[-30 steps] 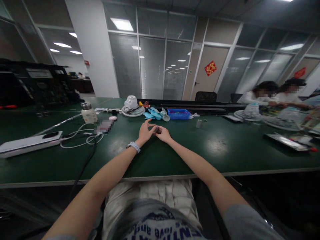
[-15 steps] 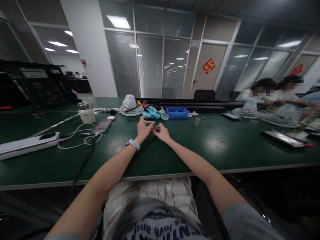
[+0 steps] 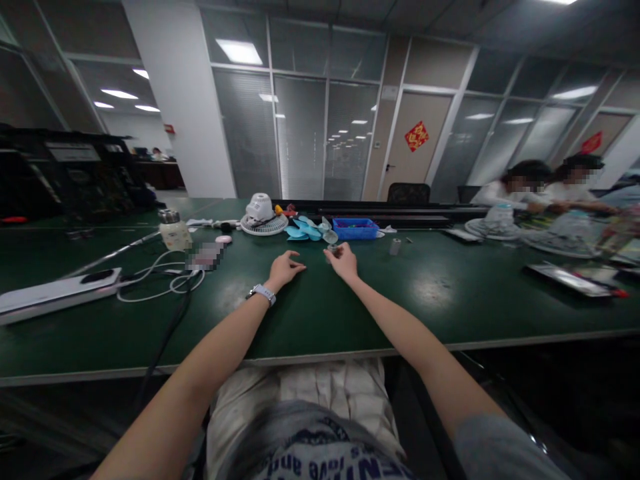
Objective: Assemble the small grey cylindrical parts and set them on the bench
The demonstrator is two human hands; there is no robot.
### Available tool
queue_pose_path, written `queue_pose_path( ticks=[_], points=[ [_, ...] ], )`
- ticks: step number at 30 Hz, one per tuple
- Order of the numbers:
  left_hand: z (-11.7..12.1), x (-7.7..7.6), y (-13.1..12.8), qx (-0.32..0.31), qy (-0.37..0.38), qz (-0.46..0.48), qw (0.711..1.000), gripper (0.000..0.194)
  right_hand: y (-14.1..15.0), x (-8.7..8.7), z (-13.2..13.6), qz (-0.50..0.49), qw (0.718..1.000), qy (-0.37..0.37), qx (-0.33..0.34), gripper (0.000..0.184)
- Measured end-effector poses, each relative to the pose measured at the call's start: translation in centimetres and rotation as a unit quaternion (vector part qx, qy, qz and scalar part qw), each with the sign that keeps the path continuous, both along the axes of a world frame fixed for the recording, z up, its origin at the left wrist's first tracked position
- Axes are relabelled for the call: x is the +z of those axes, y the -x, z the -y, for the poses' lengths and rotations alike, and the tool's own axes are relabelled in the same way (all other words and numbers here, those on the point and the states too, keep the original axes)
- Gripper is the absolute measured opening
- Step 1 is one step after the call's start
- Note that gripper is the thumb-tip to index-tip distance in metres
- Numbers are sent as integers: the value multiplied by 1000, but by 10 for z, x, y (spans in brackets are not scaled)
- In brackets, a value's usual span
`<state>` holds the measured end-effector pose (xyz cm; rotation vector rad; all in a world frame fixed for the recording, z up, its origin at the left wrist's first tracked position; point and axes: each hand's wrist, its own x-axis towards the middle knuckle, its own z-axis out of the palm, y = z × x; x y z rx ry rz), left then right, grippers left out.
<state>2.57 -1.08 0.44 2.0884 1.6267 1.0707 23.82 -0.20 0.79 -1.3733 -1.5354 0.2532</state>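
Pinching a small greyish part (image 3: 331, 247) in the right hand (image 3: 345, 264), with the left hand (image 3: 284, 270) empty.

Head view: thumb and fingers of the right hand grasp the part above the green table (image 3: 320, 313), near the translucent piece (image 3: 329, 233) and the blue fan blades (image 3: 304, 229); most of it is covered (its exact shape I cannot tell). The left hand's thumb and index finger stand parted, holding nothing. With fingertips alone on so small a thing, a slack pinch could let it drop and roll off across the smooth surface. Reaching too far forward might nudge the blades, and a sideways sweep could topple the small upright cylinder (image 3: 395, 247).
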Motion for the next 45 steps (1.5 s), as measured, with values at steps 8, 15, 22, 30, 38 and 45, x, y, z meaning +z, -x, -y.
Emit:
queue_pose_path(
  ticks=[8,15,22,30,38,45],
  points=[
    [-2,0,2,-9,18,10,1000,44,-123,16,2,4,943,68,-326,35],
    [-1,1,2,-7,27,-3,1000,41,-137,5,-1,-38,918,160,-361,40],
    [-4,2,0,15,44,24,999,40,-118,17,7,4,911,-28,-411,57],
    [-3,5,0,136,36,114,984,45,5,18,18,210,965,-113,113,33],
    [-1,5,-1,133,35,96,986,43,53,-10,16,241,922,-13,304,29],
    [2,8,-1,130,42,91,986,41,31,8,16,233,951,-32,200,40]
  ],
)
